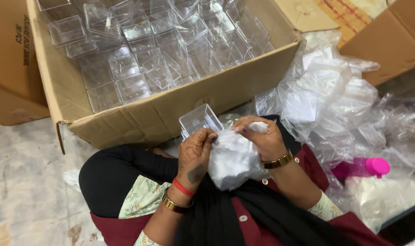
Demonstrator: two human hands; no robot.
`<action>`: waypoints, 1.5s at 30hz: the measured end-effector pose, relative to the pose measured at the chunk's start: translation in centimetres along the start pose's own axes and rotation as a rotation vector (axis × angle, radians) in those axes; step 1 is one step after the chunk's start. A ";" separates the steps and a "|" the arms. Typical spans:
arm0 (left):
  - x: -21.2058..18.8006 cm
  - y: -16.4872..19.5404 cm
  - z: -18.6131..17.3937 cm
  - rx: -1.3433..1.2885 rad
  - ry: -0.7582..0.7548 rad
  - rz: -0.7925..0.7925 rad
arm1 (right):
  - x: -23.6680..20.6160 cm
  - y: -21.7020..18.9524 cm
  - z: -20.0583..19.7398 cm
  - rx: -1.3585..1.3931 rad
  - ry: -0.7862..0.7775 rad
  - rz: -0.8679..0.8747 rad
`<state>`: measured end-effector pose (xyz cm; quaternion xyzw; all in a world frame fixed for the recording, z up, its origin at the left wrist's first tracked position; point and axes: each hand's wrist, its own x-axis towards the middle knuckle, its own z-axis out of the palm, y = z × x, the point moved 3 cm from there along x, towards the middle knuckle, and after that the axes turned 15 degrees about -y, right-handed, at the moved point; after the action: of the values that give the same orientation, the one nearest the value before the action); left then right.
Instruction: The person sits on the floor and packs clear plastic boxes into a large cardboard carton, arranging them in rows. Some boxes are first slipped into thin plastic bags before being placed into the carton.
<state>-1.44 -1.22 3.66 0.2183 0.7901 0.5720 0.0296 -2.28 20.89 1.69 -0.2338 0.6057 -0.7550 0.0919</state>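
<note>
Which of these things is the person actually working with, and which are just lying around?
In use:
left hand
right hand
clear plastic box
white plastic bag
cardboard carton of clear boxes

Lying about:
heap of empty bags
pink bottle
second carton

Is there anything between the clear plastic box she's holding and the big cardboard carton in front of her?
Nothing visible. The clear square plastic box in the left hand sits right by the brown cardboard carton's near wall; the right hand holds a thin plastic bag below it.
</note>
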 end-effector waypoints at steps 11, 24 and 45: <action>0.3 -9.3 -2.5 -1.779 0.115 0.064 | 2.3 5.5 -5.7 0.087 -0.334 0.493; 1.4 -22.1 -2.6 -0.956 0.454 -0.033 | 11.4 10.0 -1.2 -0.333 -0.138 0.054; 7.8 -8.1 0.1 -0.495 0.011 -0.090 | 6.2 18.6 -6.6 0.082 0.054 0.116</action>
<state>-10.96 -0.26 -2.21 0.1661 0.6350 0.7473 0.1034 -13.48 19.38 -15.63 -0.1739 0.5890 -0.7787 0.1285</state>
